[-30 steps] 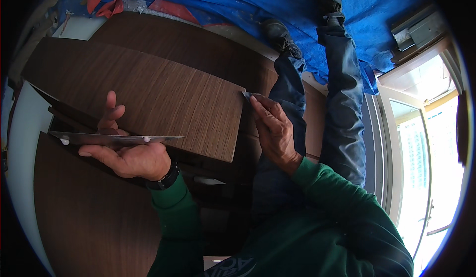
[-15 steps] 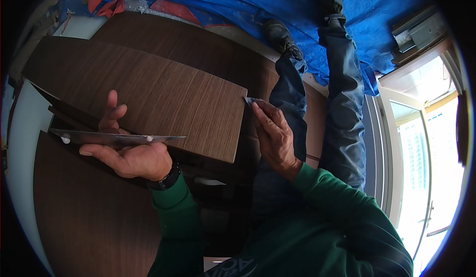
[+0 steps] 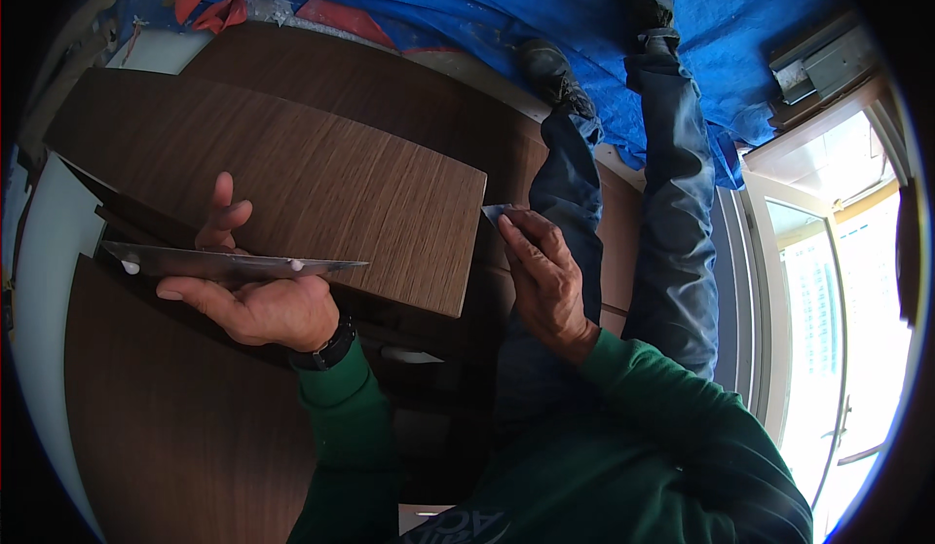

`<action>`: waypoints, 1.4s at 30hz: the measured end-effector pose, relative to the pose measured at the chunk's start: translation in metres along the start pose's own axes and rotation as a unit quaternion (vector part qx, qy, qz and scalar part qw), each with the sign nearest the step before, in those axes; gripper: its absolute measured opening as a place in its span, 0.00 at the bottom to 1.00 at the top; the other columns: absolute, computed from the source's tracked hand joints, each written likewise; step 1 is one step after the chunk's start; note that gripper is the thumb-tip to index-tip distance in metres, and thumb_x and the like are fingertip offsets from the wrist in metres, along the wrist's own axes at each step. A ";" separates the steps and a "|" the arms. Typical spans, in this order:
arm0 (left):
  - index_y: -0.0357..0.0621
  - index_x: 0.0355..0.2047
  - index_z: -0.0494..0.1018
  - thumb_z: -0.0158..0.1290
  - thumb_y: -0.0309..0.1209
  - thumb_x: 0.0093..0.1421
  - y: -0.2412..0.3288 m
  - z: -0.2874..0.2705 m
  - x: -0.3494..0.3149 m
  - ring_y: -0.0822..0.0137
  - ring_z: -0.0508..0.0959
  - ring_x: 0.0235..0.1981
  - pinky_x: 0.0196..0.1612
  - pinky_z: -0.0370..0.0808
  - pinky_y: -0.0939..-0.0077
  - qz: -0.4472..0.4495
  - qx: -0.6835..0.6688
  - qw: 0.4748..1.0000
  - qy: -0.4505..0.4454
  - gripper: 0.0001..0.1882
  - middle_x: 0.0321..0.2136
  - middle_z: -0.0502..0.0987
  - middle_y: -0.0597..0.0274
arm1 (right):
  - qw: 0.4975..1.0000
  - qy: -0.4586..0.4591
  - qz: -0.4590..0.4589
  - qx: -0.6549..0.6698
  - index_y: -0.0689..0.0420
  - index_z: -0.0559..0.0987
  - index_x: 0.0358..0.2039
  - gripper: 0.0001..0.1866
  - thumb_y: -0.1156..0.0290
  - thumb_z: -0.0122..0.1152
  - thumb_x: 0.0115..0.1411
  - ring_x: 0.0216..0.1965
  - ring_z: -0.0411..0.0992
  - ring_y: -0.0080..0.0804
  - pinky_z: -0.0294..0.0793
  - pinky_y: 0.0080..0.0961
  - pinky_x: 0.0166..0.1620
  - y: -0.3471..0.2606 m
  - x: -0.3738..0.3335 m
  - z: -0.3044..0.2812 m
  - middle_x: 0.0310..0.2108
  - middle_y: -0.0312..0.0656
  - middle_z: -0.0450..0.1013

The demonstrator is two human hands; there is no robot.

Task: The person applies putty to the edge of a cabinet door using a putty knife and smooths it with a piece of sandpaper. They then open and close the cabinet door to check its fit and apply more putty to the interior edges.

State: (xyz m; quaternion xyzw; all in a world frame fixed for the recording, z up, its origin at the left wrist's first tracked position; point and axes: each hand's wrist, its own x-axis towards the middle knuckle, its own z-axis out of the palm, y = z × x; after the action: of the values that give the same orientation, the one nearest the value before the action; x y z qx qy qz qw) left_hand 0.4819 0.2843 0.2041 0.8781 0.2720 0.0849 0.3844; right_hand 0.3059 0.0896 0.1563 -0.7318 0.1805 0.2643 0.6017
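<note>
A thin, flat metal plate [image 3: 229,264], seen nearly edge-on, lies across my left hand [image 3: 268,312]. My thumb is on its near side and other fingers show beyond it. White blobs of paste [image 3: 296,264] cling to the plate near both ends. My right hand [image 3: 547,273] pinches a small thin blade [image 3: 496,213], its handle hidden by the fingers. The blade's tip is close to the right end edge of a brown wood-grain panel [image 3: 390,208]; whether it touches, I cannot tell.
More brown panels [image 3: 185,398] lie to the near left and far side. Blue sheeting [image 3: 760,18] with red scraps [image 3: 346,20] spreads at the far side. My legs [image 3: 672,223] stretch out at the right, near a bright glazed door [image 3: 804,300]. A metal-edged object [image 3: 823,62] stands far right.
My right hand and its blade have shifted slightly nearer to me along the panel's end edge. My left hand and the plate have hardly moved.
</note>
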 end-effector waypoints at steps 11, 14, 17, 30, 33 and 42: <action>0.37 0.67 0.58 0.24 0.55 0.77 -0.002 0.004 0.001 0.50 0.85 0.43 0.58 0.74 0.60 0.030 0.027 0.999 0.030 0.36 0.26 0.79 0.54 | 1.000 -0.006 -0.010 0.010 0.61 0.79 0.57 0.26 0.89 0.63 0.56 0.60 0.72 0.51 0.76 0.41 0.61 -0.001 0.009 0.005 0.56 0.49 0.73; 0.36 0.67 0.57 0.24 0.55 0.77 -0.002 0.005 0.000 0.51 0.85 0.43 0.58 0.74 0.60 0.029 0.028 0.999 0.032 0.36 0.26 0.79 0.54 | 1.000 -0.012 -0.011 0.005 0.61 0.79 0.57 0.26 0.90 0.63 0.56 0.61 0.71 0.51 0.75 0.43 0.62 -0.002 -0.005 -0.001 0.55 0.49 0.73; 0.35 0.67 0.57 0.24 0.56 0.77 0.002 0.006 0.001 0.51 0.85 0.43 0.58 0.74 0.60 0.020 0.025 0.999 0.031 0.37 0.25 0.79 0.54 | 1.000 0.000 -0.011 0.011 0.61 0.79 0.57 0.26 0.89 0.63 0.57 0.60 0.71 0.51 0.75 0.43 0.62 -0.005 0.000 -0.005 0.55 0.50 0.73; 0.34 0.67 0.57 0.23 0.56 0.77 -0.002 0.007 0.000 0.52 0.85 0.43 0.57 0.75 0.62 0.025 0.011 0.999 0.028 0.37 0.26 0.79 0.53 | 1.000 -0.005 -0.012 0.006 0.63 0.78 0.57 0.27 0.90 0.64 0.56 0.61 0.71 0.51 0.75 0.40 0.61 -0.007 -0.006 -0.007 0.56 0.51 0.72; 0.34 0.67 0.57 0.23 0.56 0.77 -0.001 0.004 0.001 0.53 0.85 0.43 0.57 0.75 0.62 0.031 0.037 0.999 0.021 0.37 0.26 0.79 0.52 | 1.000 0.000 -0.018 0.012 0.63 0.78 0.57 0.27 0.90 0.64 0.56 0.60 0.71 0.52 0.75 0.41 0.61 -0.010 0.005 -0.003 0.56 0.52 0.72; 0.39 0.70 0.53 0.27 0.58 0.76 -0.001 0.000 0.000 0.50 0.82 0.49 0.65 0.66 0.51 0.012 0.006 1.000 -0.002 0.38 0.29 0.79 0.54 | 1.000 -0.018 -0.009 0.013 0.63 0.77 0.58 0.26 0.89 0.64 0.57 0.60 0.72 0.52 0.76 0.41 0.61 -0.004 -0.013 -0.002 0.55 0.51 0.71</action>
State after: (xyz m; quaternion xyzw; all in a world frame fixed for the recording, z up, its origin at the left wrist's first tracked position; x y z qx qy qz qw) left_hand 0.4817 0.2848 0.2029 0.8841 0.2608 0.0861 0.3781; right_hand 0.2984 0.0874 0.1676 -0.7208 0.1665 0.2694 0.6165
